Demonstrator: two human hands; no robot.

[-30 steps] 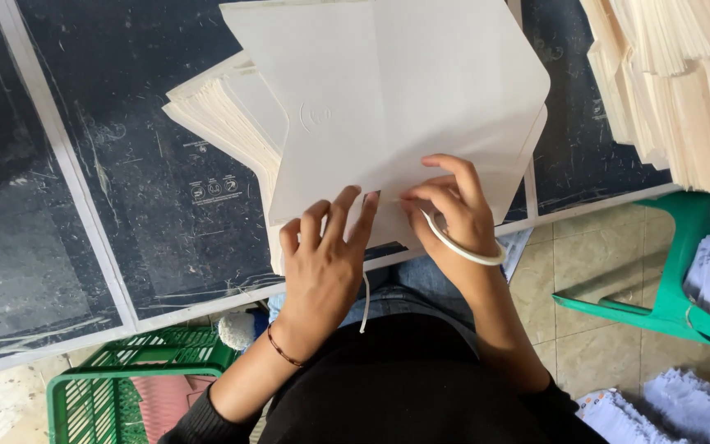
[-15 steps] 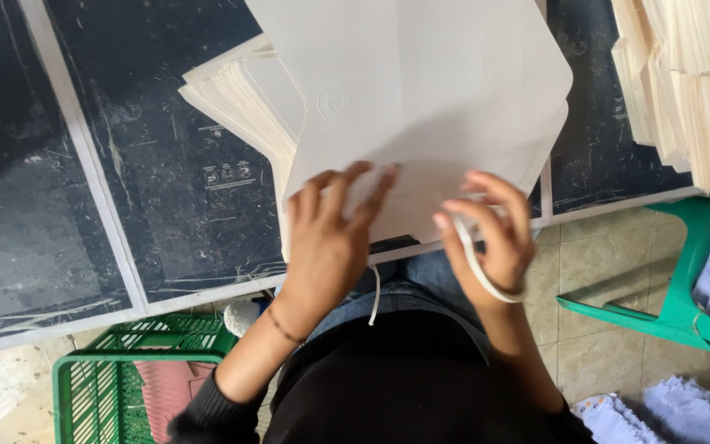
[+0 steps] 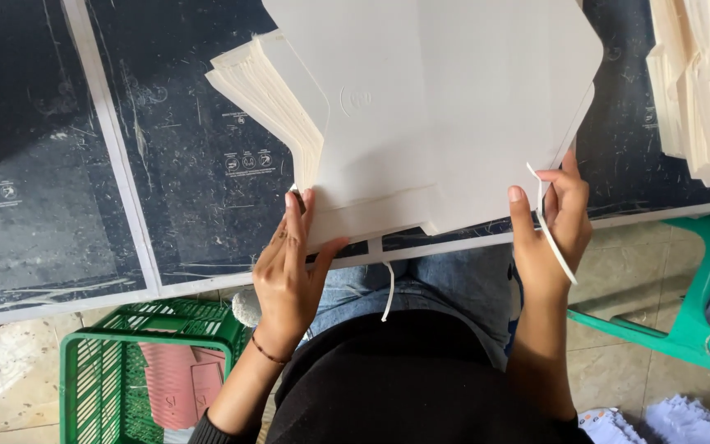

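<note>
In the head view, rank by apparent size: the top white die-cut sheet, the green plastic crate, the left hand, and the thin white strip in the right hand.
1. Top white sheet.
2. Green crate, partly cut off by the frame.
3. Left hand.
4. White strip in the right hand.

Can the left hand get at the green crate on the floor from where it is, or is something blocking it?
Probably yes. The left hand holds the near edge of the white card stack, and the green crate sits open just below it off the table edge, nothing between.

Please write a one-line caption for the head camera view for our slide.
Both hands, left hand and right hand, grip a white die-cut sheet above a stack of sheets on a dark table.
</note>
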